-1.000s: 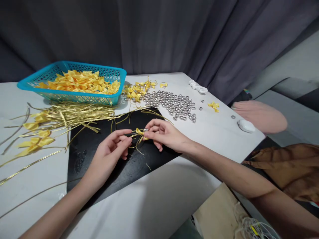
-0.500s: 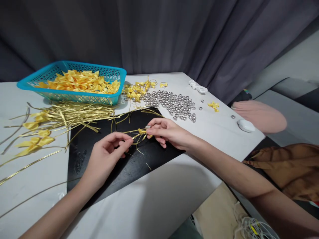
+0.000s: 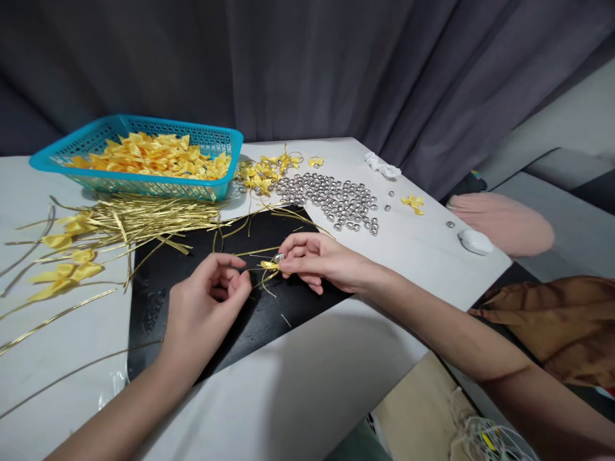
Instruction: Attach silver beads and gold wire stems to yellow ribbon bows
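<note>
Over the black mat point(image 3: 192, 339), my right hand point(image 3: 319, 261) pinches a small yellow ribbon bow point(image 3: 270, 264) between thumb and fingertips. A shiny silver bead point(image 3: 278, 257) sits against the bow at those fingertips. Loose gold cord ends trail from the bow toward the left and down. My left hand point(image 3: 216, 288) is curled to the left of the bow, its thumb and forefinger closed near a thin gold cord point(image 3: 258, 271) that runs to the bow. The exact grip at the left fingertips is hard to see.
A blue basket point(image 3: 129, 173) of yellow ribbon pieces stands at the back left, with a bundle of gold cords point(image 3: 158, 218) before it. Silver beads point(image 3: 336, 198) lie heaped behind my right hand. Finished-looking bows point(image 3: 264, 173), a white case point(image 3: 475, 242) and crumpled tissue point(image 3: 382, 166) lie around.
My left hand has drawn slightly left, away from the bow. My right hand has shifted a little downward with the bow and bead, and the bow has turned.
</note>
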Demonstrator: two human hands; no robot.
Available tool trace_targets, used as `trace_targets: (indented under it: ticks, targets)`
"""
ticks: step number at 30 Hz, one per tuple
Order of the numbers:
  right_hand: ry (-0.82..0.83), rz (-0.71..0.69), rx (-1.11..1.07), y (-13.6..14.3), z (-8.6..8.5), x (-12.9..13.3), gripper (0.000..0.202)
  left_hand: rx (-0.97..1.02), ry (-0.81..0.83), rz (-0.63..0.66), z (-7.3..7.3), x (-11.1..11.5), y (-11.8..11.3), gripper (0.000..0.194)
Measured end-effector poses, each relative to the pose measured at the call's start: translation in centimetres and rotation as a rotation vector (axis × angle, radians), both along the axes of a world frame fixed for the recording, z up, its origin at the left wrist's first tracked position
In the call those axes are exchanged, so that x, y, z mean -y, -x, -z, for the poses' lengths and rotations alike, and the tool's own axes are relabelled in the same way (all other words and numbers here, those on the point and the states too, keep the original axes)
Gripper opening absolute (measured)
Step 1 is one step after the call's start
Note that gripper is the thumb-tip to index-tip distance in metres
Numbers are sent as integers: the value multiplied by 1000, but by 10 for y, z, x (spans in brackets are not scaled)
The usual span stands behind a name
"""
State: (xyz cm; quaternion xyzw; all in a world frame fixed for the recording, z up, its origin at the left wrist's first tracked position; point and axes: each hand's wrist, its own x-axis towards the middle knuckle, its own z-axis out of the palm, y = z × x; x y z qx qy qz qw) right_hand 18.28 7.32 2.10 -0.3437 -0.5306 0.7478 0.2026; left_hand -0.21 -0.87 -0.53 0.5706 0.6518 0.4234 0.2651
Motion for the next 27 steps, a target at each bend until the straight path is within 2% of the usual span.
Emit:
trace_targets:
  ticks: [6,10,12,14,16,19,22,27]
  targets:
    - [0,25,-24,1,3,0,41,-149,-102,65,1,3,0,9]
    - [-18,53,-26,1,3,-1,38,-75,-70,81,1,5,4,13]
    - [-12,67,-36,1,3,-1,38,-51,-169,33,1,7,5,14]
    - [3,79,-48,1,3,-1,37,-162,-321,22,3,10,4,12]
    - [22,86,-67,2,3,0,35,-363,-440,82,5,11,3,14]
    - [57,85,-99,3,4,3,32,-604,-531,180,5,10,0,17]
    - [105,68,-122,5,6,7,30,-687,-580,182,4,8,-1,13]
    - [122,65,-133,6,7,9,31,-691,-654,224,2,8,2,8]
